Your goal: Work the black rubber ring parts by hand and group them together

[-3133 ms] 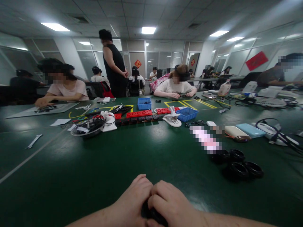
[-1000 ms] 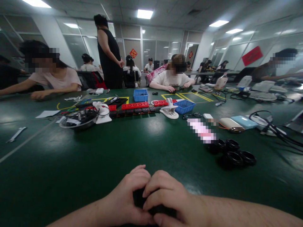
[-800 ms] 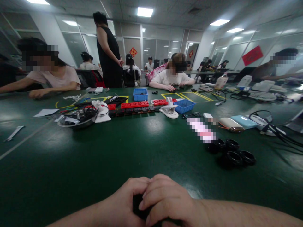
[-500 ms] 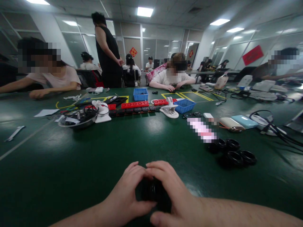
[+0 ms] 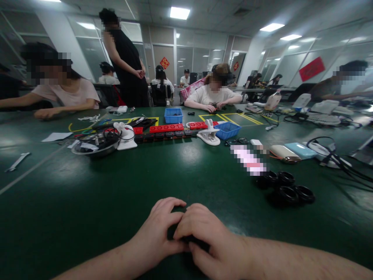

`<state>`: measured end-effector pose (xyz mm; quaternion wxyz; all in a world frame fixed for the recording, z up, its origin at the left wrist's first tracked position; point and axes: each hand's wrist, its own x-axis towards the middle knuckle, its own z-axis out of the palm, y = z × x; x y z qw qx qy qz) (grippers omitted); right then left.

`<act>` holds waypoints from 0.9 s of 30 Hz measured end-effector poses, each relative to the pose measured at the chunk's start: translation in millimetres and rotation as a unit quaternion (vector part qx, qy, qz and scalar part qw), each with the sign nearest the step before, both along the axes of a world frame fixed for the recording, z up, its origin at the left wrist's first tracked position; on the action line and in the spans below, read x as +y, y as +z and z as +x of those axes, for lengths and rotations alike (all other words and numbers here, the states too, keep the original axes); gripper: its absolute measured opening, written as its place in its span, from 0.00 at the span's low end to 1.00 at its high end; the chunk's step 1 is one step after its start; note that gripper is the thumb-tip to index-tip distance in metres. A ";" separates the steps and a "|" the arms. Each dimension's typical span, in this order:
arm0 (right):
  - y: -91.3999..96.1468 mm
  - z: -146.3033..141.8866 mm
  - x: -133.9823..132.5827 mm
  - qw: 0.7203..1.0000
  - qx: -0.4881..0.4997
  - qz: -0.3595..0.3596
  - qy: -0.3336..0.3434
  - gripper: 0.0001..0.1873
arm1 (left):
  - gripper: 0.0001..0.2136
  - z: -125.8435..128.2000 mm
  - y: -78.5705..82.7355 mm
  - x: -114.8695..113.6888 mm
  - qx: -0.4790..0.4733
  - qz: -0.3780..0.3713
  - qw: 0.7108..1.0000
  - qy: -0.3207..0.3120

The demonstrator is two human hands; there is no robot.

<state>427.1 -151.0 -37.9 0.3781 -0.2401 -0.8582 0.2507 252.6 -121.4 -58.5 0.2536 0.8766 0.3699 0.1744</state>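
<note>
Both hands are curling toward each other low over the near side of the table (image 5: 122, 194), closing around a black piece (image 5: 198, 241). The left hand (image 5: 163, 227) is cupping it from the 9 o'clock side; the right hand (image 5: 208, 233) is arching over from 3 o'clock, its fingers overlapping the left's fingertips. This two-sided hold is probably steadying the piece. The fingers are hiding most of it, so its shape and the exact pressing fingertips cannot be told.

At 2 o'clock from the hands, at least four black rings (image 5: 296, 195) are lying clustered, the nearer ones' openings facing up, which is likely keeping them from rolling. At 1 o'clock, a blue tray (image 5: 227, 134) is sitting beside a white clip (image 5: 209, 136). Near 12 o'clock, red strips (image 5: 166, 128) are stretching across the table, and a second blue tray (image 5: 174, 119) behind them is containing small dark parts, presumably to stop them scattering. At 10 o'clock, a metal bowl (image 5: 96, 154) is gathering loose black items. Farther out, a wrench (image 5: 18, 162) is lying toward 9 to 10 o'clock.
</note>
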 end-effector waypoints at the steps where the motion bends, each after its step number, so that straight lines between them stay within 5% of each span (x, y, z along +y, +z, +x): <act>1: 2.0 0.3 -0.5 1.000 -0.007 0.015 0.026 0.16 | 0.12 -0.8 -2.6 0.9 0.002 0.007 1.000 -0.007; 5: 9.2 3.5 -2.7 0.995 -0.060 0.036 0.067 0.18 | 0.16 -1.9 -9.8 2.2 0.010 0.028 0.999 -0.014; 9: 10.0 4.9 -5.2 0.998 -0.053 0.010 -0.011 0.17 | 0.22 -0.1 -4.7 -0.1 0.008 0.018 1.000 -0.007; 17: -1.9 -0.9 -4.1 0.984 -0.082 -0.090 -0.132 0.15 | 0.13 2.8 4.0 -3.9 -0.006 -0.003 1.000 0.019; 27: 3.5 2.1 -5.8 0.999 -0.009 0.031 0.019 0.22 | 0.20 1.8 9.3 -1.8 0.028 -0.027 0.998 -0.045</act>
